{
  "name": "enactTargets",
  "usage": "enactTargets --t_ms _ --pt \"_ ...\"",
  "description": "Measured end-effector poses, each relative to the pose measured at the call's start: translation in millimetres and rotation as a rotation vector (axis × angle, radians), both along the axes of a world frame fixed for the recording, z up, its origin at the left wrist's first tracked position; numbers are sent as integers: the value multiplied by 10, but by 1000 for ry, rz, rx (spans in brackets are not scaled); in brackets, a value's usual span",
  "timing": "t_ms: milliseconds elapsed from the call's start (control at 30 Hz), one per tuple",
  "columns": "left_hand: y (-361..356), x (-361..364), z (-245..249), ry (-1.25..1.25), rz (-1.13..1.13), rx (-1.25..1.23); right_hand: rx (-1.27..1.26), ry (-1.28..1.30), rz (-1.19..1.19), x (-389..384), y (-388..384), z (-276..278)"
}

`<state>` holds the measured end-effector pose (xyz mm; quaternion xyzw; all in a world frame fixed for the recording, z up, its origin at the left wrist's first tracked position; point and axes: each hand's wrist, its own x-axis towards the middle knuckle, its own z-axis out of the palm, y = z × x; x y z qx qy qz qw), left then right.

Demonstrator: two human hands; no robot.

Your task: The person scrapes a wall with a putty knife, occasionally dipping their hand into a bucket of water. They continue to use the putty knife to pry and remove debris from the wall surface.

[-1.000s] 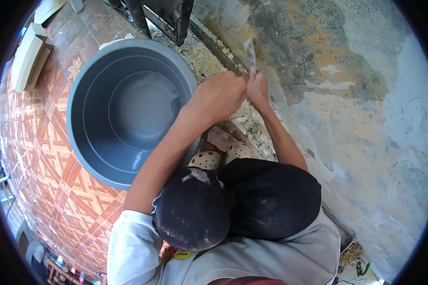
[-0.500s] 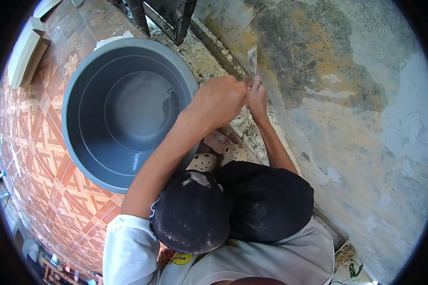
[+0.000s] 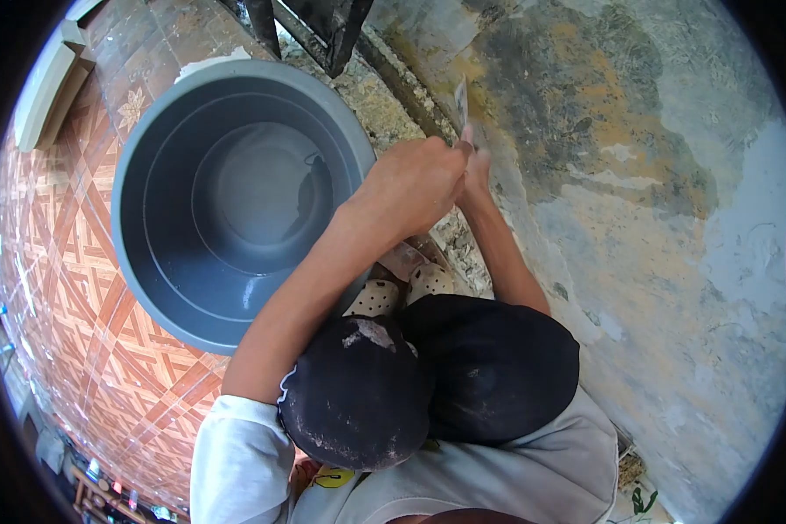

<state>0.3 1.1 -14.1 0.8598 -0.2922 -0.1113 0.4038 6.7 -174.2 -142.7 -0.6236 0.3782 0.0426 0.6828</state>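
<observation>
A scraper with a flat, stained blade (image 3: 461, 100) points up, near the foot of the patchy wall. Around its lower end, my right hand (image 3: 474, 168) is closed, the thumb lying along it. Directly beside it my left hand (image 3: 415, 185) is bent over with its fingers curled in against the right hand; what its fingertips hold, if anything, is hidden. Under and left of my left forearm stands a big grey tub (image 3: 135, 253) with some cloudy water (image 3: 266, 188) in the bottom.
The stained wall (image 3: 637, 227) fills the right side. Rough broken mortar (image 3: 371, 100) runs along its foot. Dark metal legs (image 3: 332, 35) stand at the top. Patterned tiles (image 3: 79, 288) and a pale board (image 3: 48, 87) lie at left. My knees (image 3: 498, 367) are bent below my hands.
The scraper blade has turned and now shows a narrower face. My right hand has rotated slightly, and my left hand has shifted a little to the right. The view has shifted slightly.
</observation>
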Motion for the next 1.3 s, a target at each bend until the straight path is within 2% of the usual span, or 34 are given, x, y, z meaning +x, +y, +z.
enactTargets --t_ms 100,200,300,433,533,633,733,833,1033,1067,1167,1300 --pt "-20 -10 2 27 12 9 -29 -5 20 147 115 102" --pt "7 11 52 20 11 -4 -89 -104 22 -153 75 -16" --pt "1 0 39 13 25 11 1 -250 36 -198 134 -219" --pt "-12 -4 40 40 -8 7 44 -190 -59 -179 240 -267" --pt "12 -4 31 25 6 -10 -133 -96 109 -286 54 -132" --pt "-4 7 19 -1 1 14 -31 -29 78 -257 -47 -110" --pt "-37 -30 25 10 0 46 -146 -71 177 -158 -11 -19" --pt "9 15 57 28 -4 64 -53 -49 112 -77 -42 -117" --pt "-26 -6 56 35 -27 77 -281 -68 137 178 12 -228" --pt "-17 -12 41 24 -16 57 -274 -116 158 99 2 -215" --pt "13 21 81 52 -16 84 -36 -80 41 -148 -87 -389" --pt "-6 -18 85 37 -17 101 -175 35 181 199 9 -57"
